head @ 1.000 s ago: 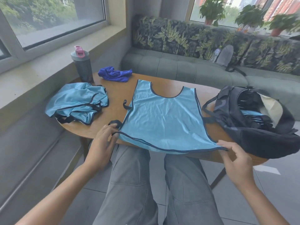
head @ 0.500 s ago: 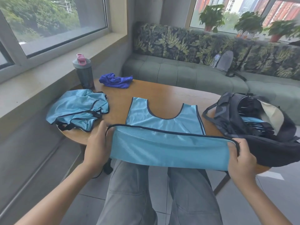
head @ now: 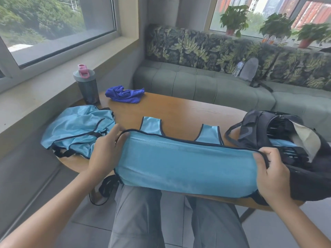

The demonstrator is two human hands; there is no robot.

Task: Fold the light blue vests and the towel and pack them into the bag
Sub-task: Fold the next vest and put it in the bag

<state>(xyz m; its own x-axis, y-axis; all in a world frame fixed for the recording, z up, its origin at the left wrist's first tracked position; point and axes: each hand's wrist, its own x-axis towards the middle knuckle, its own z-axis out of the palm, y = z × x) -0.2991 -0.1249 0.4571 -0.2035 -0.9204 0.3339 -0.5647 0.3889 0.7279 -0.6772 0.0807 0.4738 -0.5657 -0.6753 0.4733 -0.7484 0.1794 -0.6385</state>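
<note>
A light blue vest (head: 186, 163) with dark trim lies across the near edge of the wooden table (head: 179, 111), its bottom half lifted and carried over toward its two shoulder straps. My left hand (head: 105, 153) holds the hem's left corner and my right hand (head: 270, 169) grips the right corner. A heap of more light blue vests (head: 77, 127) lies crumpled at the table's left. The purple-blue towel (head: 125, 93) is bunched at the back. The dark bag (head: 279, 140) stands open at the right, with blue fabric inside.
A grey shaker bottle (head: 86, 86) with a pink cap stands at the table's back left by the window ledge. A green sofa (head: 215, 85) runs behind the table, with a small pouch and a bottle on it. My knees are under the near edge.
Both hands have lifted the vest's bottom hem off the table edge and carried it away from me over the body of the vest, so only the shoulder straps show beyond it.
</note>
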